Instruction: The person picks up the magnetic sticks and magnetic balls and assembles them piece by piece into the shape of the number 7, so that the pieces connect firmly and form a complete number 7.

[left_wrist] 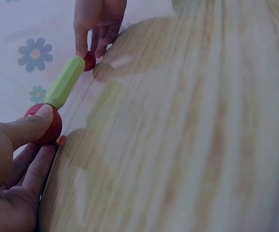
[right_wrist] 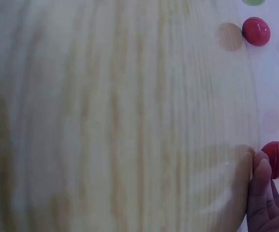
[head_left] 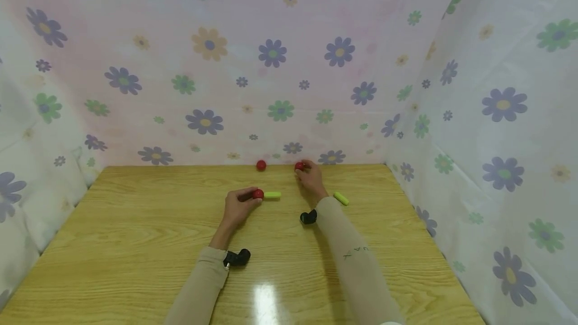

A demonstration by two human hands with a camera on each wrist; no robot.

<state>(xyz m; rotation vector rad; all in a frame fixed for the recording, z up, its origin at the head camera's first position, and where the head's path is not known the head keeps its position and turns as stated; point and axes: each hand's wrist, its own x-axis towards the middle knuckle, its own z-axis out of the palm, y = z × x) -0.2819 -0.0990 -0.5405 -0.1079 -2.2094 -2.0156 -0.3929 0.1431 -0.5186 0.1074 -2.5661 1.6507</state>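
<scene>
My left hand (head_left: 237, 208) pinches a red ball (head_left: 258, 193) between thumb and fingers. A yellow-green stick (head_left: 272, 195) extends to the right from that ball; in the left wrist view the stick's ribbed side (left_wrist: 64, 82) shows, its near end against the ball (left_wrist: 52, 126). Toward the table's back edge my right hand (head_left: 311, 177) grips a second red ball (head_left: 299, 166) in its fingertips. The right wrist view shows a groove around this ball (right_wrist: 273, 158). A third red ball (head_left: 261, 165) lies at the back edge, left of the right hand.
Another yellow-green stick (head_left: 341, 198) lies on the wooden table (head_left: 149, 245), to the right of my right wrist. Flower-printed cloth (head_left: 244, 99) stands along the back and both sides. Black wrist cameras (head_left: 237, 257) sit on both forearms.
</scene>
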